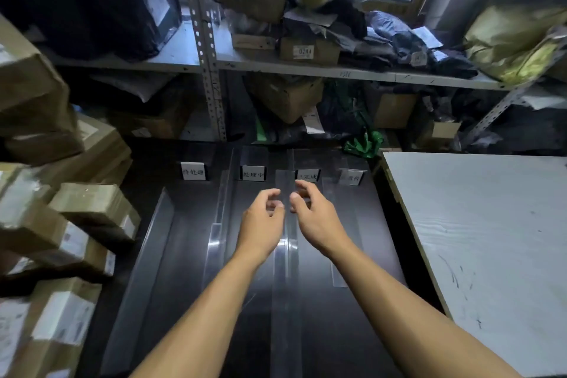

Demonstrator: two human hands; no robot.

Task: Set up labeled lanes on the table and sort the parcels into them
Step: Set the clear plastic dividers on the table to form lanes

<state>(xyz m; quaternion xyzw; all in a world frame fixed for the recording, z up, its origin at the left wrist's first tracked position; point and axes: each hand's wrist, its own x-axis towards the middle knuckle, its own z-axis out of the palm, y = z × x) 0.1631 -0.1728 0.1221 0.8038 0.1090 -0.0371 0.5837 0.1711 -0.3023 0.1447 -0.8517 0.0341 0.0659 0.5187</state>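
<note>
A dark table (190, 285) carries several clear plastic lane dividers running front to back: one on the left (216, 242), one in the middle (285, 285), one on the right (337, 270). Four white label cards stand at the far end (193, 171) (253, 173) (307, 175) (351, 177). My left hand (262, 224) and my right hand (316, 218) hover on either side of the middle divider's far part. Their fingers are loosely curled and the thumb tips are close to the divider, with nothing held. Cardboard parcels (92, 205) with white stickers are piled at the left.
A metal shelf rack (208, 70) behind the table is crammed with boxes and dark plastic mailers. A scuffed white board (478, 239) lies to the right of the table. More boxes (33, 95) are stacked high on the left, close to the table's edge.
</note>
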